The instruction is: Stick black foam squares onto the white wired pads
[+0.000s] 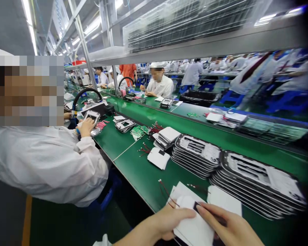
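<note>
My left hand [173, 218] grips a white rectangular panel [195, 229] near the table's front edge, its thumb lying across the top face. My right hand [220, 218] pinches a small black piece [197, 207] at the panel's upper edge. Thin dark red wires [166, 193] with small connectors stick out beside my left hand. More white panels [181, 189] lie just behind and under the hands, and another white panel [224, 200] is to the right. What lies under my right palm is hidden.
Two stacks of black-and-white frames [197, 153] stand behind my hands, with piled white panels [166, 136] and green circuit boards [138, 132] further left. A person in white [48, 164] works at the left; another sits across the green table [133, 171].
</note>
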The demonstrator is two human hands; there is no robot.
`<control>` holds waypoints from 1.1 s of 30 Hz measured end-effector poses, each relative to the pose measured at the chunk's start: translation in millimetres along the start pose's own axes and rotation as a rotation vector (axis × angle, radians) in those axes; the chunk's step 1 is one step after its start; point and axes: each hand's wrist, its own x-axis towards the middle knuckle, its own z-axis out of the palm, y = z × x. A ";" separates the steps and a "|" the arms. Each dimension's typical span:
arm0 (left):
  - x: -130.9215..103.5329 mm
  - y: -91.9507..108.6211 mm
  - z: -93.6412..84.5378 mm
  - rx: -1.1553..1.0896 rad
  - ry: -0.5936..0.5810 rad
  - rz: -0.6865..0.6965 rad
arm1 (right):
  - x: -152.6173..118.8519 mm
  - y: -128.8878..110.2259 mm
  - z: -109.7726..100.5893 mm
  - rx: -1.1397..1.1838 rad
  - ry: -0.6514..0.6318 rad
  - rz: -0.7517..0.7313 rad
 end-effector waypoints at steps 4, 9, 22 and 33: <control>-11.0 19.5 -15.0 -0.047 0.037 0.033 | 21.9 -22.5 -0.7 -0.006 0.031 -0.118; -15.1 46.9 -52.0 -0.119 0.093 0.088 | 85.5 -44.3 5.8 0.053 0.058 -0.178; 1.0 94.7 -88.1 -0.315 0.117 0.002 | 179.4 -81.6 65.1 -0.525 0.301 -0.235; 16.1 115.0 -92.4 -0.335 -0.003 0.012 | 167.3 -80.8 59.6 -0.726 0.124 -0.458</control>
